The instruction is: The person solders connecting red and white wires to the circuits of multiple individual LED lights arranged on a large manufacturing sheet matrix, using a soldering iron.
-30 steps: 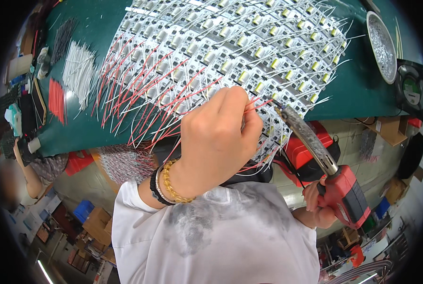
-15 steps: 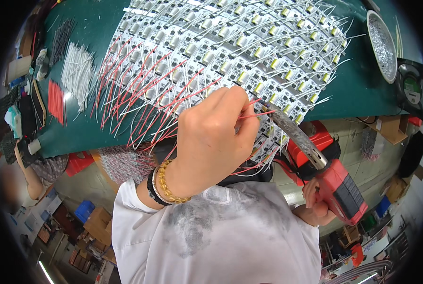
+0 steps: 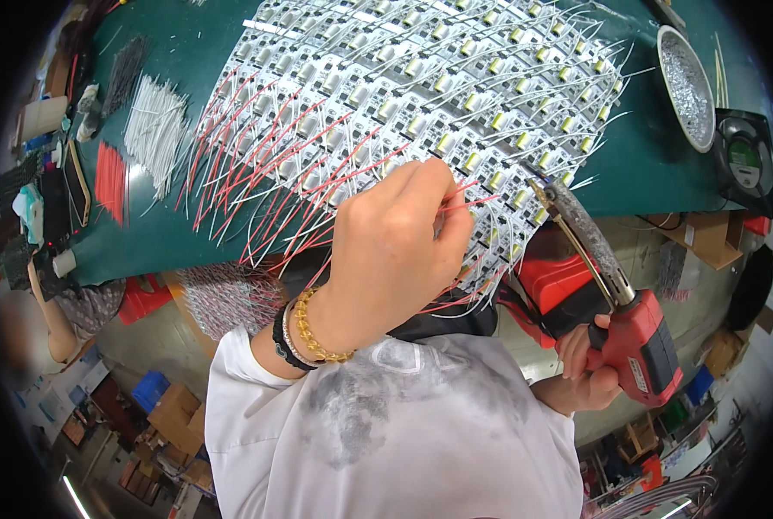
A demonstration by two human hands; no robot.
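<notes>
My left hand [image 3: 404, 233], with bracelets at the wrist, is closed in a pinch over the near side of a panel of white circuit boards [image 3: 395, 95]. Short red wires [image 3: 471, 202] stick out of its fingers to the right; their other ends are hidden in the hand. On the right, my right hand [image 3: 587, 368] grips the red and black handle of a soldering gun [image 3: 633, 346]. The gun's long metal barrel slants up to the left, and its tip is near the panel's right edge, apart from the red wires. Many boards carry attached white wires, and those at left also red ones.
Bundles of red wires [image 3: 109, 183], white wires [image 3: 156, 125] and black wires [image 3: 125, 73] lie on the green table [image 3: 166, 246] at left. A round dish of silvery material [image 3: 687, 86] and a solder spool [image 3: 747, 160] are at far right. Another person's arm [image 3: 51, 316] shows at far left.
The soldering gun has moved right, its tip drawing away from the red wires at my left hand. My left hand stays nearly in place while the panel appears shifted slightly in view.
</notes>
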